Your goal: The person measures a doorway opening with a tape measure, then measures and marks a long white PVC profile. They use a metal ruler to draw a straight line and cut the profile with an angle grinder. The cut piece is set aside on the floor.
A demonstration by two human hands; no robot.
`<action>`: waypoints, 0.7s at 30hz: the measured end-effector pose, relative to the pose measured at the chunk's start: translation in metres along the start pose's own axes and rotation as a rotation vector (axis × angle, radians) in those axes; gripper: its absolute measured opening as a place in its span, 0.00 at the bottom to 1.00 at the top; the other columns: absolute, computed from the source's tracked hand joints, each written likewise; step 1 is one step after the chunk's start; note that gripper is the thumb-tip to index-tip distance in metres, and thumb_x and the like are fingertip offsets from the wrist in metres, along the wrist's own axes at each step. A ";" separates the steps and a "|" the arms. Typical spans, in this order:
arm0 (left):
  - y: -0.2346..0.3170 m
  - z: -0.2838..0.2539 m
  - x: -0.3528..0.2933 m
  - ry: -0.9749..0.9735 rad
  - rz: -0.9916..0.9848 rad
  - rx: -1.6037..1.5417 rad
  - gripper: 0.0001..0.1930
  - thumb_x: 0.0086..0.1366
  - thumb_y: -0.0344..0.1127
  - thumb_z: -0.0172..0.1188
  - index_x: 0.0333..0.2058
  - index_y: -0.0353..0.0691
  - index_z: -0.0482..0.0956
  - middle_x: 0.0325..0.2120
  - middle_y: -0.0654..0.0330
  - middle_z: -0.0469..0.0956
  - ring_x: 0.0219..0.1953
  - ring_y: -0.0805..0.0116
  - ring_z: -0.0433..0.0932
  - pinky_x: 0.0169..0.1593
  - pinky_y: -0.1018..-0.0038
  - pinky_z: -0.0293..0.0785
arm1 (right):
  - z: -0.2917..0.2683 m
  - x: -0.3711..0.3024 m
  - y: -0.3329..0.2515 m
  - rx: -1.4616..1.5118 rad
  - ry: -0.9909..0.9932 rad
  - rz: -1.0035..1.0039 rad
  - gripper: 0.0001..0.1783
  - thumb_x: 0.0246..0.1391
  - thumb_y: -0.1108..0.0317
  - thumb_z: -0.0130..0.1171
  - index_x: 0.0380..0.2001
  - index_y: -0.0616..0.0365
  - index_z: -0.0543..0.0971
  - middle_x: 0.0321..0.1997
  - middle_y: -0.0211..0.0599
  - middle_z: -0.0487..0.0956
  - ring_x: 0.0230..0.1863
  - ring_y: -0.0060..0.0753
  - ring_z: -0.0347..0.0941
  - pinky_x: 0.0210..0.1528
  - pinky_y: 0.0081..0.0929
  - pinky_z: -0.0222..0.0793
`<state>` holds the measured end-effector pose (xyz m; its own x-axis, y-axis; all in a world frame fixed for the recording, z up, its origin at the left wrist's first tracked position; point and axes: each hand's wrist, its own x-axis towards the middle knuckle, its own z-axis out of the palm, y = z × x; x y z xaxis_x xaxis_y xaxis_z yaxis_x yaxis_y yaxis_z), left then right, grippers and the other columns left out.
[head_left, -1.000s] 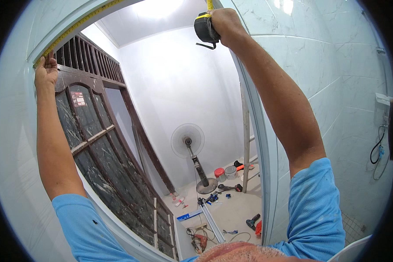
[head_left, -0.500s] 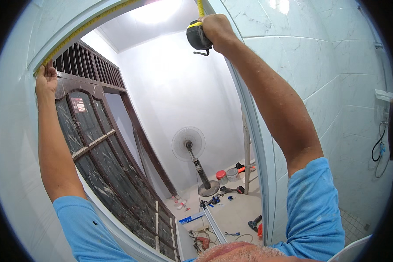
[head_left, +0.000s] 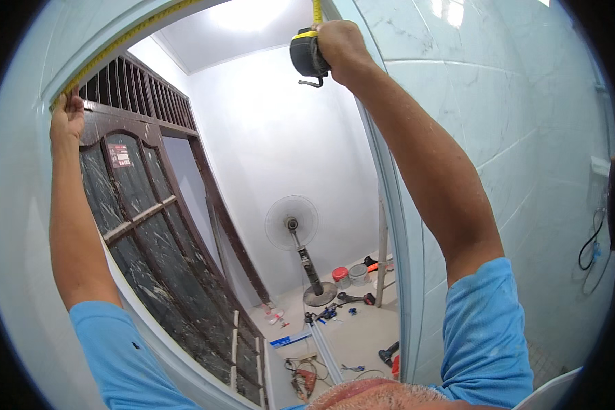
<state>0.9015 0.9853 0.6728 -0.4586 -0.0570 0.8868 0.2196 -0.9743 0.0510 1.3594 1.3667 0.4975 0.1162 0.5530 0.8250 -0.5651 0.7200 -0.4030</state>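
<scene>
My right hand is wrapped round the black and yellow case of a tape measure near the top right of the doorway. Its yellow blade runs along the underside of the pale door frame, and a piece of it shows just above the case. At the upper left corner of the frame, my left hand pinches the far end of the blade against the frame. The hook at that end is hidden by the fingers. Both arms are raised.
Beyond the doorway, a dark wooden door with glass panes stands at the left. A pedestal fan, a red-lidded tub, a cordless drill, a corded red power tool and a metal profile are on the floor. Tiled wall at right.
The view has shifted slightly, so the room's things sit a little further left and lower wall tiles moved. Both hands keep their hold on the tape measure at the same spots.
</scene>
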 end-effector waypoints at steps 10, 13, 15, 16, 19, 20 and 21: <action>0.011 0.000 0.003 -0.056 0.009 0.034 0.15 0.76 0.25 0.57 0.58 0.26 0.72 0.55 0.38 0.81 0.55 0.46 0.85 0.45 0.67 0.89 | 0.002 -0.010 -0.009 0.003 0.022 0.040 0.20 0.67 0.64 0.61 0.45 0.78 0.81 0.37 0.53 0.82 0.33 0.38 0.80 0.34 0.40 0.76; 0.007 -0.002 -0.003 -0.076 0.036 0.024 0.15 0.76 0.25 0.57 0.57 0.25 0.73 0.55 0.38 0.81 0.57 0.45 0.84 0.46 0.68 0.89 | 0.003 -0.011 -0.009 -0.024 0.045 0.040 0.20 0.67 0.64 0.61 0.44 0.78 0.81 0.37 0.53 0.82 0.33 0.38 0.80 0.34 0.40 0.75; 0.008 -0.003 -0.001 -0.092 0.035 0.026 0.15 0.76 0.25 0.57 0.57 0.24 0.74 0.54 0.39 0.81 0.57 0.45 0.84 0.47 0.68 0.89 | 0.002 -0.012 -0.009 -0.022 0.032 0.035 0.20 0.67 0.63 0.61 0.44 0.78 0.81 0.37 0.53 0.82 0.33 0.38 0.80 0.34 0.40 0.76; 0.009 -0.003 0.000 -0.112 0.030 0.022 0.15 0.76 0.25 0.57 0.57 0.24 0.74 0.54 0.39 0.81 0.57 0.45 0.84 0.47 0.68 0.89 | 0.003 -0.013 -0.009 -0.018 0.043 0.042 0.21 0.67 0.63 0.61 0.44 0.78 0.81 0.37 0.53 0.82 0.33 0.38 0.80 0.34 0.40 0.76; 0.008 0.002 -0.002 -0.075 0.028 0.007 0.14 0.76 0.25 0.57 0.56 0.24 0.74 0.54 0.39 0.82 0.57 0.46 0.84 0.48 0.68 0.89 | 0.002 -0.011 -0.006 -0.005 0.041 0.055 0.22 0.67 0.63 0.61 0.46 0.79 0.81 0.38 0.54 0.82 0.34 0.39 0.81 0.35 0.40 0.76; 0.006 0.005 -0.005 -0.047 0.029 0.003 0.14 0.76 0.25 0.57 0.56 0.24 0.74 0.53 0.39 0.82 0.57 0.46 0.84 0.48 0.68 0.89 | 0.000 -0.006 -0.003 -0.001 0.015 0.055 0.22 0.67 0.63 0.61 0.47 0.79 0.80 0.39 0.54 0.82 0.34 0.39 0.81 0.35 0.39 0.77; 0.006 0.005 -0.005 -0.055 0.032 0.009 0.14 0.76 0.25 0.57 0.56 0.24 0.74 0.53 0.39 0.82 0.57 0.46 0.84 0.48 0.68 0.89 | -0.001 -0.004 -0.003 0.006 -0.013 0.053 0.23 0.68 0.62 0.61 0.48 0.79 0.80 0.39 0.55 0.82 0.35 0.39 0.81 0.35 0.39 0.77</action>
<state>0.9095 0.9806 0.6713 -0.4031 -0.0756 0.9120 0.2408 -0.9702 0.0260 1.3613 1.3621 0.4952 0.0754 0.5850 0.8075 -0.5749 0.6872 -0.4442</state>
